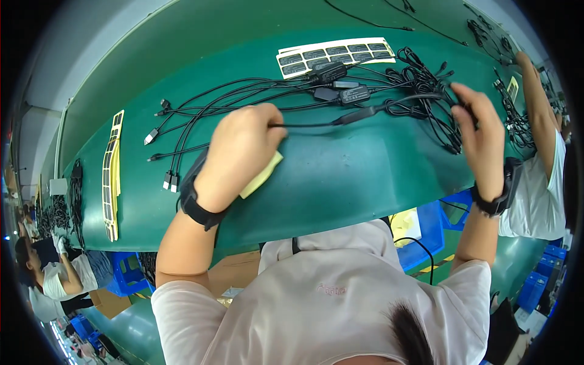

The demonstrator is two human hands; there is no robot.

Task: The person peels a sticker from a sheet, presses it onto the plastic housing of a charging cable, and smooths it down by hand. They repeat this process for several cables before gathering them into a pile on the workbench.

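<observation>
My left hand (pixel 246 137), closed, pinches a thin black cable (pixel 304 126) over the green table. From there the cable runs right to a slim black inline module (pixel 356 115) and on toward a tangle of cables. At that tangle's right edge is my right hand (pixel 480 125), its thumb and forefinger curved around dark cable loops; the exact grip is partly hidden. Just beyond lie several black cables with boxy modules (pixel 354 94) bearing labels. Their plugs (pixel 151 136) spread out at the left. Coiled cable ends (pixel 410 79) heap up at the right.
Sheets of dark labels (pixel 334 55) lie behind the cables, and a label strip (pixel 111 176) lies at the left. Yellow paper (pixel 263 175) shows under my left wrist. Blue bins (pixel 426 234) stand below the table edge. Another person's arm (pixel 538 97) reaches in at the right.
</observation>
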